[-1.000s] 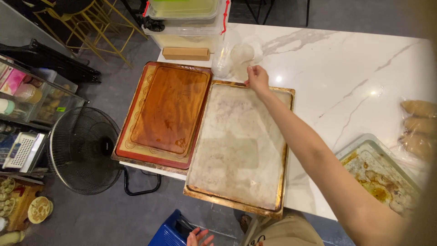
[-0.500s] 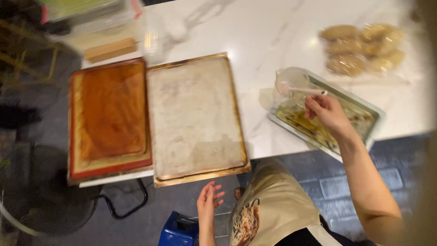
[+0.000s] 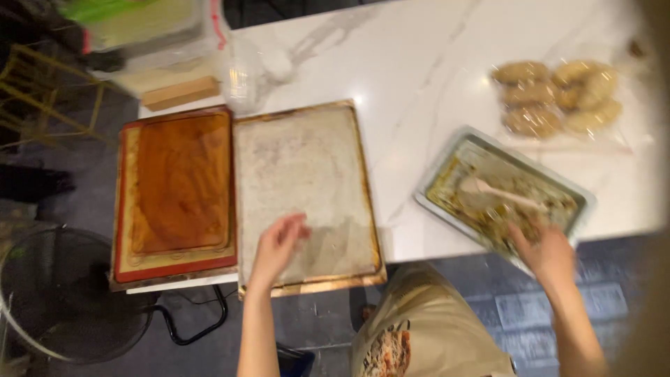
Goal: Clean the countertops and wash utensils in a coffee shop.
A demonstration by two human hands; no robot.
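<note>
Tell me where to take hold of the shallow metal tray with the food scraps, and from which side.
Take the shallow metal tray by its near short rim, coming from the counter edge, where the right hand already sits. It lies skewed, that end overhanging the white marble counter, so fingers can probably slip beneath. Avoid the pale spatula lying inside. The left hand rests over the grey baking sheet.

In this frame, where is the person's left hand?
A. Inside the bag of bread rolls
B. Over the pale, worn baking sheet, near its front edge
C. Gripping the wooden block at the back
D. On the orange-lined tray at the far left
B: the left hand hangs over the near part of the pale baking sheet, while the right hand is at the metal pan of leftovers.
</note>
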